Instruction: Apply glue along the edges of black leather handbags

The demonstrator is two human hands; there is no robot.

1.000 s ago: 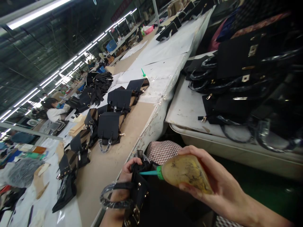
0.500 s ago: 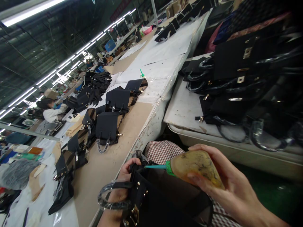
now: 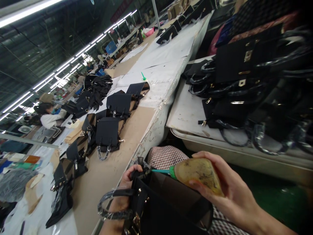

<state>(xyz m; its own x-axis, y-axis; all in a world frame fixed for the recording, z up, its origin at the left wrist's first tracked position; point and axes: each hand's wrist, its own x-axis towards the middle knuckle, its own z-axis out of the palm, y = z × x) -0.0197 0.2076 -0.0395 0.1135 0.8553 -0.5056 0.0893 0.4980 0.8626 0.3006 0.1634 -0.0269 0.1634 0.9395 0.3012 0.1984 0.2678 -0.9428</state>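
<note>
My right hand [image 3: 227,186] is closed round a yellowish squeeze bottle of glue [image 3: 199,174], tipped on its side with a green collar. Its long teal nozzle [image 3: 160,171] points left, its tip at the upper edge of a black handbag [image 3: 158,209]. The bag stands open in my lap, its brown lining showing. My left hand [image 3: 130,174] grips the bag's top edge at the far corner; the handle and bag partly hide the fingers. A plastic-wrapped handle [image 3: 105,205] hangs over my left forearm.
Several black handbags [image 3: 107,130] lie on the long table [image 3: 137,130] at left. A green-nozzled bottle [image 3: 143,77] stands farther back. At right, a pale cart [image 3: 181,114] carries stacked black bags [image 3: 234,65]. A person in white [image 3: 51,119] sits across the table.
The bag's opening shows more of its lining. The bottle and right hand have shifted slightly left in view, the nozzle tip staying by the bag's edge. The whole view has shifted a little.
</note>
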